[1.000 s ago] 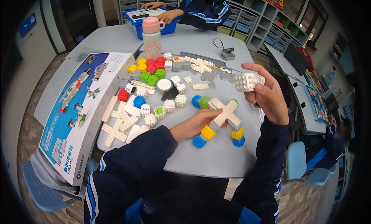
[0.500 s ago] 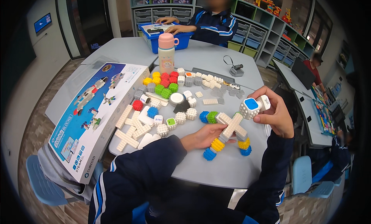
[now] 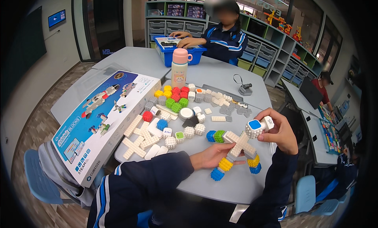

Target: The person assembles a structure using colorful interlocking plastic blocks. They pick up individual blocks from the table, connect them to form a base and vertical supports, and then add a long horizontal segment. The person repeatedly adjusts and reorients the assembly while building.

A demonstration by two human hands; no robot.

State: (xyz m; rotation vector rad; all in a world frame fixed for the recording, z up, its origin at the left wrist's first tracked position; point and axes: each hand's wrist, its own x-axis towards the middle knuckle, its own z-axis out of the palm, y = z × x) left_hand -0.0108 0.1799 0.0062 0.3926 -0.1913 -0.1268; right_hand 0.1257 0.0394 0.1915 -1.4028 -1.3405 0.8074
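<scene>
While the left hand (image 3: 208, 157) presses flat on the cross-shaped block model (image 3: 236, 149), right-hand fingers (image 3: 271, 127) pinch a white-and-blue cube block (image 3: 255, 127) above it—light, rigid, best gripped by its sides.

On the tabletop (image 3: 236, 184) the cross-shaped block model (image 3: 236, 151) lies at the right, before the scattered loose blocks (image 3: 185, 110). The box (image 3: 100, 117) lies to the left of them. The bottle (image 3: 180, 68) stands behind the blocks, and the bin (image 3: 173, 54) is behind the bottle.
</scene>
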